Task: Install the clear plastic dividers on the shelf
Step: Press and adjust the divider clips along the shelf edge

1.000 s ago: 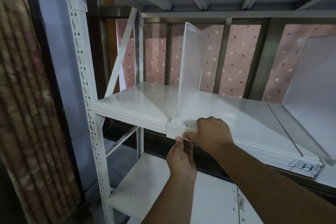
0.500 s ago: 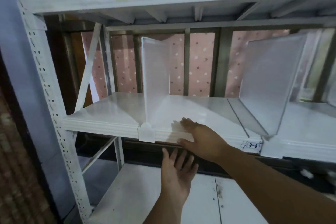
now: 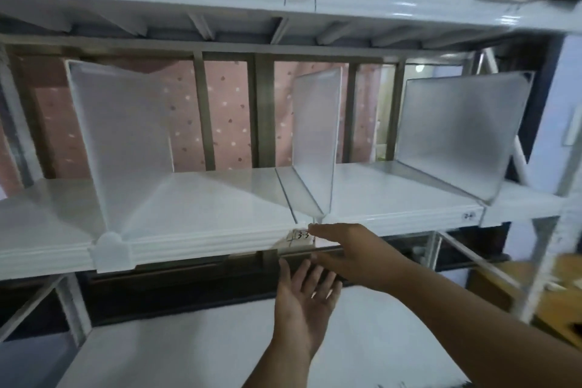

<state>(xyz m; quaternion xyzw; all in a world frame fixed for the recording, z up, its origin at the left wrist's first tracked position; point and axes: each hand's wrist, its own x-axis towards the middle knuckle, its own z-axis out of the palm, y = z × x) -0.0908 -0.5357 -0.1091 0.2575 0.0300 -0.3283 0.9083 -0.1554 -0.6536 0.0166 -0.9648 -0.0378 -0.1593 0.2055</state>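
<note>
One head-worn camera faces the shelf [image 3: 220,198] straight on from close range, looking slightly down.

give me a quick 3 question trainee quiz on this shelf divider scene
1. How many clear plastic dividers stand on the middle white metal shelf?
2. True or false: the right hand has a closed grip on the middle clear plastic divider.
3. Which label on the shelf's front edge sits beside the right hand's fingertips? A) 2-3 B) 3-3 C) 1-1

Key
1. Three: the left clear plastic divider, the middle one, and the right clear plastic divider.
2. False. Both the right hand and the left hand are open and hold nothing.
3. B, the small handwritten 3-3 label.
</note>
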